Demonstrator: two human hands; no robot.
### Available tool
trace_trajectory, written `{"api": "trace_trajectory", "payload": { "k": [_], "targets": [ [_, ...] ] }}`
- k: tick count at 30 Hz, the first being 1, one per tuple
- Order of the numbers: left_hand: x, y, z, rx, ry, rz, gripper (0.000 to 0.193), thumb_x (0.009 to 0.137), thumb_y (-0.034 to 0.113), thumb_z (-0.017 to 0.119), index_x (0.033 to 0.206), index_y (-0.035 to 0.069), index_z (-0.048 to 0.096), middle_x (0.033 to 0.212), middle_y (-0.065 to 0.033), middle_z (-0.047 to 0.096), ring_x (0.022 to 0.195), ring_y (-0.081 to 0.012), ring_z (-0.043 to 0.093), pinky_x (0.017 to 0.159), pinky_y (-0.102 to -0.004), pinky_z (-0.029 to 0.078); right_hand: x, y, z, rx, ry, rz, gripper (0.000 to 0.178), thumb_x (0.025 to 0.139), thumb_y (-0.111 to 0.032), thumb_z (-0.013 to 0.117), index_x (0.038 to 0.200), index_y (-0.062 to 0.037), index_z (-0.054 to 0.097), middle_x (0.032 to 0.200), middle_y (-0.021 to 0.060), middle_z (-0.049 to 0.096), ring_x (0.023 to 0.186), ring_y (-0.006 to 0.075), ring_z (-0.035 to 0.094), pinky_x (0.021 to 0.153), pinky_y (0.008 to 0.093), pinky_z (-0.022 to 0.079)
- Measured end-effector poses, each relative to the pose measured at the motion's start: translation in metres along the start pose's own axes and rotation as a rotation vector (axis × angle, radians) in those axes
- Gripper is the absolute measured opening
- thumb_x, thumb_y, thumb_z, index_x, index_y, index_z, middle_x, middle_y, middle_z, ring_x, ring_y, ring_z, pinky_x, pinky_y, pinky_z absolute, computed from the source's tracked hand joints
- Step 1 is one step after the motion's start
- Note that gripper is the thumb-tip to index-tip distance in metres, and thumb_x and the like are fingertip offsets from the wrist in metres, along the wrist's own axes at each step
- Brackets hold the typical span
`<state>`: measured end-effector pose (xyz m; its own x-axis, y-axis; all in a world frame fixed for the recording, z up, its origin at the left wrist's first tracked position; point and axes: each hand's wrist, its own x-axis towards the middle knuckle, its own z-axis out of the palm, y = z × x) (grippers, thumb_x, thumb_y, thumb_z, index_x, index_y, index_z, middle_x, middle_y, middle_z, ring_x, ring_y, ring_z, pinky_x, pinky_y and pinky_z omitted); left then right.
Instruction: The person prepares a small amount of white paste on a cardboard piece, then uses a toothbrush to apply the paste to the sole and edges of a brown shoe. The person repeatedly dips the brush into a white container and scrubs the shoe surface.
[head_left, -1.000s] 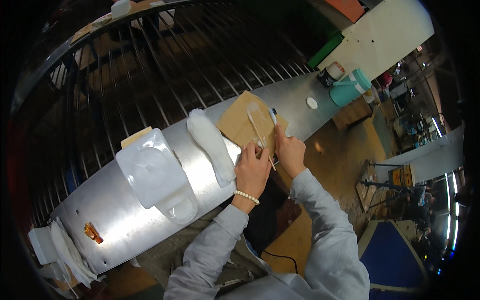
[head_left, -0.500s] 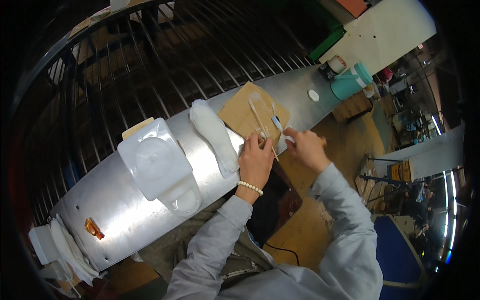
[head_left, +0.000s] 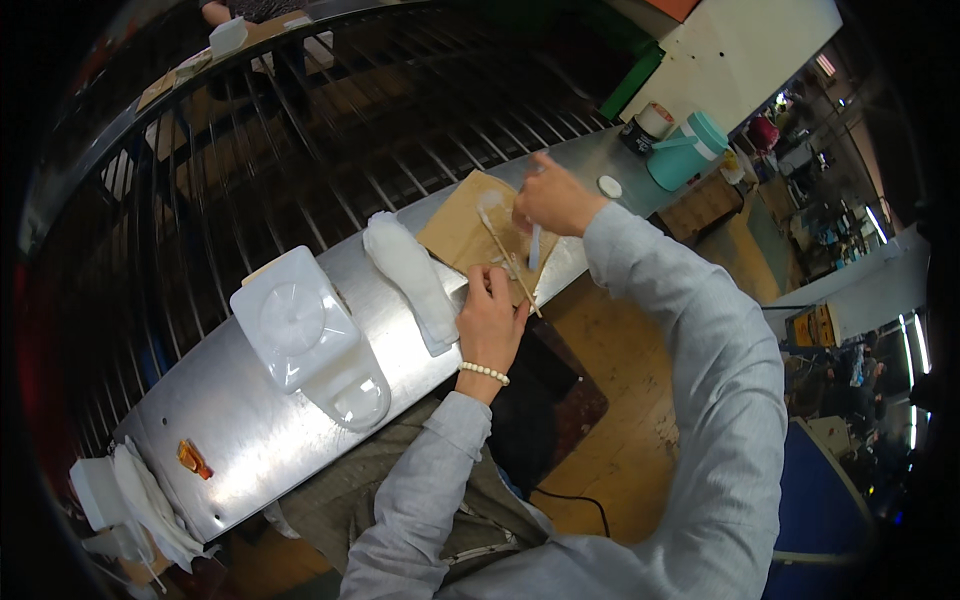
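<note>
A piece of brown cardboard (head_left: 448,232) with white smears on it lies on the metal bench top. My left hand (head_left: 488,325), wearing a bead bracelet, grips the cardboard's near edge with bent fingers. Beside those fingers a thin wooden stick (head_left: 507,258) with a white-coated end lies across the cardboard. Above the cardboard's right part, my right hand (head_left: 560,198) is closed round a small scraper with a pale blade (head_left: 535,248). The blade points down toward the cardboard; I cannot tell whether it touches. Most of the scraper's handle is hidden by the fingers.
Left of the cardboard lie a long white padded piece (head_left: 405,270) and a white ceramic tank-like piece (head_left: 297,325). An amber object (head_left: 195,460) is further left. A teal jug (head_left: 688,150), a dark can (head_left: 648,130) and a white lid (head_left: 609,187) stand right. Metal bars (head_left: 330,150) run behind.
My right hand has moved up and left over the cardboard and turned, so the scraper's blade now points toward me. My left hand stays at the cardboard's near edge.
</note>
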<state>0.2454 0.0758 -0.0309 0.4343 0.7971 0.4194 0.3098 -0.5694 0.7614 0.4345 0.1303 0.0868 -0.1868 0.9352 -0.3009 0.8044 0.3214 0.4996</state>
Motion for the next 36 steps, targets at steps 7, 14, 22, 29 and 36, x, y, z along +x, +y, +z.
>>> {"api": "trace_trajectory", "payload": {
  "k": [7, 14, 22, 29, 36],
  "targets": [
    [-0.001, 0.001, -0.004, -0.022, -0.019, -0.004, 0.053, 0.075, 0.013, 0.086, 0.116, 0.005, 0.053, 0.116, -0.0118, 0.053, 0.097, -0.0354, 0.065, 0.075, -0.0434, 0.055, -0.086, 0.027, -0.014, 0.385, 0.353, 0.2, 0.02, 0.083, -0.007, 0.072, 0.096, -0.0207, 0.079, 0.089, 0.0013, 0.07, 0.09, 0.0232, 0.066, 0.108, 0.047, 0.037],
    [0.0, -0.001, -0.002, 0.049, -0.004, 0.17, 0.038, 0.079, 0.011, 0.082, 0.115, 0.012, 0.07, 0.122, -0.011, 0.059, 0.108, -0.0298, 0.066, 0.082, -0.0401, 0.057, -0.148, 0.019, 0.0, 0.958, 0.454, 0.553, 0.017, 0.099, -0.017, 0.069, 0.11, -0.0076, 0.077, 0.087, 0.007, 0.063, 0.071, 0.017, 0.058, 0.061, 0.0294, 0.049],
    [-0.002, -0.001, 0.001, -0.009, -0.012, 0.138, 0.026, 0.079, 0.009, 0.078, 0.105, 0.011, 0.074, 0.121, -0.0114, 0.059, 0.109, -0.0312, 0.065, 0.088, -0.0413, 0.056, -0.095, 0.02, 0.065, 0.961, 0.701, 0.572, 0.017, 0.093, -0.02, 0.074, 0.106, -0.0102, 0.08, 0.089, 0.0092, 0.066, 0.072, 0.0223, 0.062, 0.066, 0.0348, 0.05],
    [-0.002, -0.001, 0.002, -0.032, -0.024, 0.119, 0.027, 0.08, 0.007, 0.077, 0.106, 0.01, 0.073, 0.119, -0.0135, 0.057, 0.108, -0.0367, 0.064, 0.102, -0.0471, 0.053, -0.079, -0.011, 0.121, 0.837, 0.698, 0.592, 0.017, 0.082, -0.014, 0.081, 0.099, -0.0129, 0.081, 0.09, 0.0059, 0.067, 0.069, 0.0238, 0.061, 0.067, 0.0381, 0.047],
    [-0.001, 0.001, 0.003, -0.079, -0.06, 0.067, 0.025, 0.08, 0.007, 0.077, 0.104, 0.009, 0.072, 0.115, -0.0124, 0.057, 0.11, -0.0367, 0.064, 0.106, -0.0478, 0.051, -0.107, 0.004, 0.125, 1.011, 0.512, 0.516, 0.011, 0.087, -0.016, 0.077, 0.096, -0.0142, 0.082, 0.086, 0.0063, 0.068, 0.078, 0.0265, 0.064, 0.067, 0.0368, 0.046]
  ]
}}
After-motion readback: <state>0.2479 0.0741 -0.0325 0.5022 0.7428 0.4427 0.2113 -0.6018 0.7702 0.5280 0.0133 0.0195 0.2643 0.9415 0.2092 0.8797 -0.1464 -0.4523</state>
